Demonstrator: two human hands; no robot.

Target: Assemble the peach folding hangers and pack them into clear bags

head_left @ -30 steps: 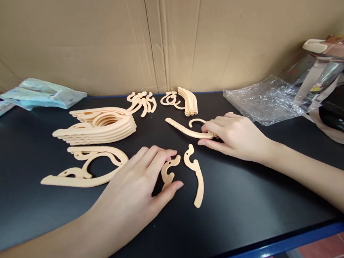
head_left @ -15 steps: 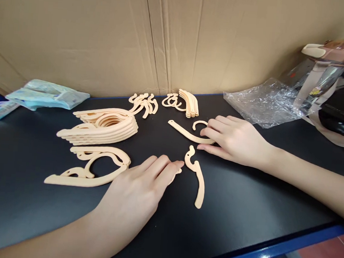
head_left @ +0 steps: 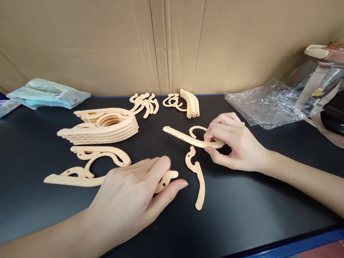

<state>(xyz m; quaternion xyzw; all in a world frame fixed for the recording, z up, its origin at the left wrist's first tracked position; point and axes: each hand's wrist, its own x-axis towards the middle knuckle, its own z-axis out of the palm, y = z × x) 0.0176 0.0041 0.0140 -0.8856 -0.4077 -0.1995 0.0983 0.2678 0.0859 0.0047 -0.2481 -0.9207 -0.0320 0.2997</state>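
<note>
My right hand (head_left: 233, 143) pinches the end of a beige plastic hanger arm (head_left: 186, 137), a long curved piece with slots, its far end pointing left. A curved hook (head_left: 193, 130) shows behind it, partly hidden by my fingers. My left hand (head_left: 134, 185) is closed around a small beige hanger piece (head_left: 168, 180) with a round hole, mostly covered by my fingers. Between my hands a short notched hanger piece (head_left: 199, 183) lies on the table. Left of my left hand rests a folded hanger (head_left: 75, 181), partly covered by the hand.
A stack of folded hangers (head_left: 106, 131) lies at the left. Behind are small hook-ended pieces (head_left: 146, 103) and a bundle of curved pieces (head_left: 191, 103). Wipes packs (head_left: 46, 93), crumpled clear plastic (head_left: 260, 104) and a strapped bottle (head_left: 328, 73) stand near the cardboard (head_left: 92, 35).
My right hand has lifted and tilted the hanger arm, gripping it between thumb and fingers. My left hand has drawn slightly back left, raising the small piece.
</note>
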